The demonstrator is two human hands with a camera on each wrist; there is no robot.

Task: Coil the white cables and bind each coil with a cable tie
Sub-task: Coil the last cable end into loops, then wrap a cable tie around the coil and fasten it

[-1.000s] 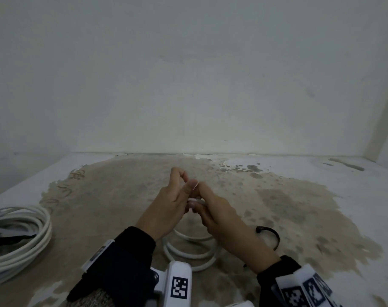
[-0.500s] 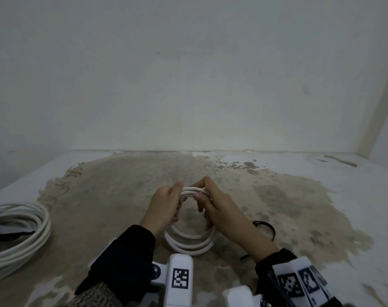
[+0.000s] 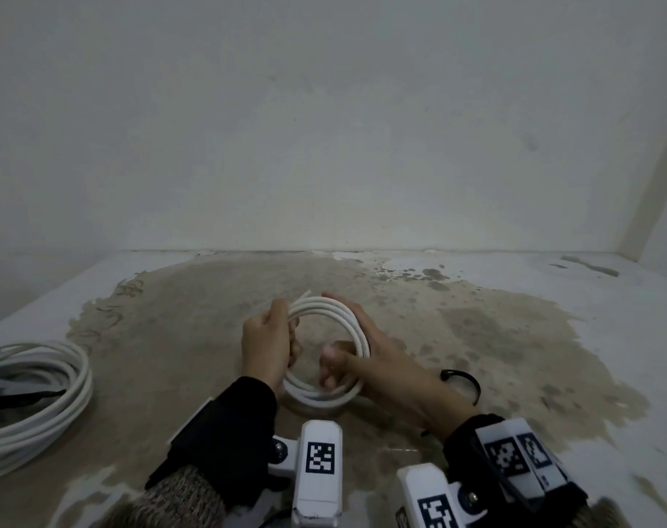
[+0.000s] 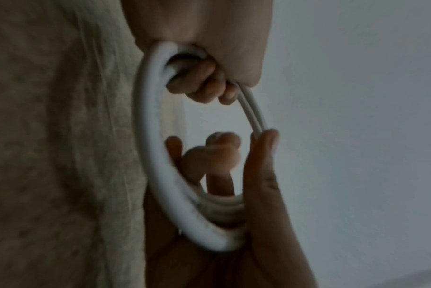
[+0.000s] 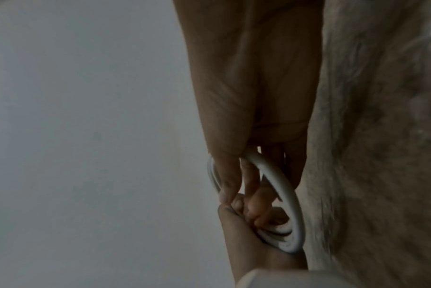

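Observation:
A small white cable coil (image 3: 341, 312) of a few loops is held up over the stained floor at centre. My left hand (image 3: 271, 344) grips its left side, fingers curled round the loops (image 4: 202, 81). My right hand (image 3: 366, 360) holds the right and lower side, with the thumb inside the ring and the fingers outside along the cable (image 5: 283, 194). A free cable end sticks out at the coil's top left. A black cable tie (image 3: 467, 383) lies curved on the floor just right of my right hand, touched by neither hand.
A larger white cable coil (image 3: 46, 398) lies on the floor at the far left, with a black strap (image 3: 23, 398) across it. Walls close the space at the back and right. The floor (image 3: 514, 337) is stained brown.
Both hands were pinched together at the coil's top; they have lowered and moved apart to opposite sides. The ring now faces the head camera, held wide.

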